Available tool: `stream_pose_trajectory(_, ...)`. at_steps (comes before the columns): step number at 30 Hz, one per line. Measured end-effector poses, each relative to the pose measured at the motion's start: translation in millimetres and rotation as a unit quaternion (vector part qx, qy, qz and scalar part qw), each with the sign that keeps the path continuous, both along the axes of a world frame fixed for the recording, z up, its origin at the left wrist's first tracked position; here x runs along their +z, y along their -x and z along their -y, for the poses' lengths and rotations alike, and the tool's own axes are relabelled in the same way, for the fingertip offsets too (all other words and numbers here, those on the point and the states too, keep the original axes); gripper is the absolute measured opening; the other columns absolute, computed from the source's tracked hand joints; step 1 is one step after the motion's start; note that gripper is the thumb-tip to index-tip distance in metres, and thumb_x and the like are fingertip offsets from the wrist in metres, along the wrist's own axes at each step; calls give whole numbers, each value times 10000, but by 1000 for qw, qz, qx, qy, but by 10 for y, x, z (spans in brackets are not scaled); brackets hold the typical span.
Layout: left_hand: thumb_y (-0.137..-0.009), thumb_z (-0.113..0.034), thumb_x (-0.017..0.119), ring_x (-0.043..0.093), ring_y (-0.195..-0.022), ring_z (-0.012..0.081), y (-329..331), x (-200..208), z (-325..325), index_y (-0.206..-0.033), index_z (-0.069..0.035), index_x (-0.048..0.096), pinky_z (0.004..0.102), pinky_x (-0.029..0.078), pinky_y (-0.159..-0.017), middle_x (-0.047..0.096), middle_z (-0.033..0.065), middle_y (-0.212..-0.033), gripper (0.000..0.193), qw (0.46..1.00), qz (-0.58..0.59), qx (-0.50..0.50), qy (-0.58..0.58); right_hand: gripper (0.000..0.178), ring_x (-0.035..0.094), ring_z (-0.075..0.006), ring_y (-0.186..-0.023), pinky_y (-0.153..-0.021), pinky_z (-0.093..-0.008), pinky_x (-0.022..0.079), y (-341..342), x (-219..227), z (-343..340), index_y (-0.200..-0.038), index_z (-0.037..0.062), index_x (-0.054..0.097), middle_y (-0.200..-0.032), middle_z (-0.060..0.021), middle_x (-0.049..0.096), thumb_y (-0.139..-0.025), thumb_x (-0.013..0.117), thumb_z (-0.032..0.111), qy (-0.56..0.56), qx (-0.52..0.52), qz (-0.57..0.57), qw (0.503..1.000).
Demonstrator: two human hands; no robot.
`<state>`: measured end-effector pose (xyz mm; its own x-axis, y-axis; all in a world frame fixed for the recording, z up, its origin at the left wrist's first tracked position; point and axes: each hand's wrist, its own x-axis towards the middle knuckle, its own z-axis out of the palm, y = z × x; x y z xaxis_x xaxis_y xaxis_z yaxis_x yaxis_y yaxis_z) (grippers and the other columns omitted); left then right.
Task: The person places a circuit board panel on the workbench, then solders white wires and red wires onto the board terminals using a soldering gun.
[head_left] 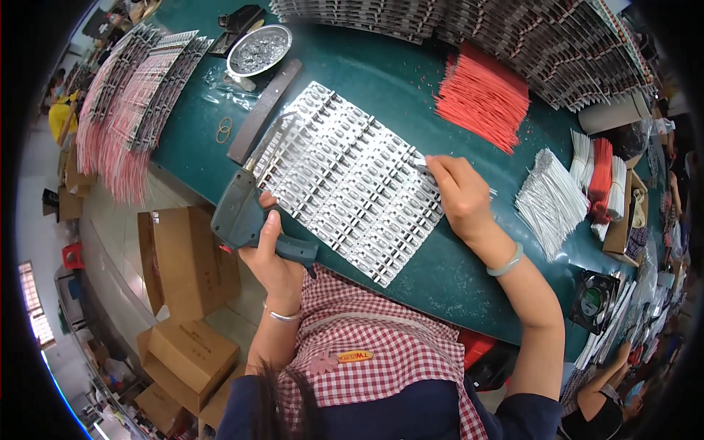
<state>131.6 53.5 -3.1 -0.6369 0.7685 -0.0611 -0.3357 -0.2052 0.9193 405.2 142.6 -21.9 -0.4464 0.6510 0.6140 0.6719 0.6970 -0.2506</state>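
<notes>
A silvery sheet of small parts in rows [345, 176] lies slanted on the green table in front of me. My left hand [275, 257] is wrapped round the handle of a dark green soldering gun [242, 209], whose metal tip points at the sheet's left edge. At the sheet's right edge, my right hand [462, 198] is closed in a pinch. Thin white wires [493, 193] poke out beside its palm, and a pale end shows at the fingertips. The fingers hide most of what they hold.
A dark bar [264, 110] and a metal bowl of silvery scraps [259, 51] are beyond the sheet. Red wires [484, 99] and white wires [554, 198] lie in piles to the right. Wired panels [139, 95] stand at the left. Cardboard boxes [194, 257] are on the floor.
</notes>
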Motion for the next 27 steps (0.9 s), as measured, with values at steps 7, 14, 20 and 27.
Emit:
stream_pose_trajectory(7,-852,39,655,599,-1122,204,-178,28,3,-1249,30,588,357,451,-1023,642,112,-1195,403,999,26,-18,22,394,652,-285,-780,-657,-364,541,-167,-51,189,-1113,-39,681,-971,-143,668,-731,680,-137,23,-40,-5,999)
stream_pose_trajectory(14,-855,20,688,612,-1099,203,-139,2,-227,-1256,36,592,343,458,-997,658,115,-1183,413,999,30,-25,11,384,629,-269,-763,-634,-349,524,-77,-24,36,-1107,-56,667,-970,-142,655,-724,664,-72,-21,-31,1,999)
stream_pose_trajectory(20,-869,-4,689,617,-1079,200,-91,-43,-284,-1225,44,617,340,456,-991,671,110,-1169,367,999,23,-23,9,364,641,-271,-796,-659,-346,535,-84,-84,-95,-1110,-51,663,-979,-130,658,-747,652,-53,-21,-44,-9,999)
stream_pose_trajectory(27,-914,9,633,630,-1091,193,60,-71,-342,-1231,45,603,355,485,-1014,671,117,-1166,319,999,5,-34,-4,328,647,-275,-851,-693,-352,545,-16,-163,-239,-1115,-33,658,-993,-120,652,-789,628,-8,-43,-37,-13,998)
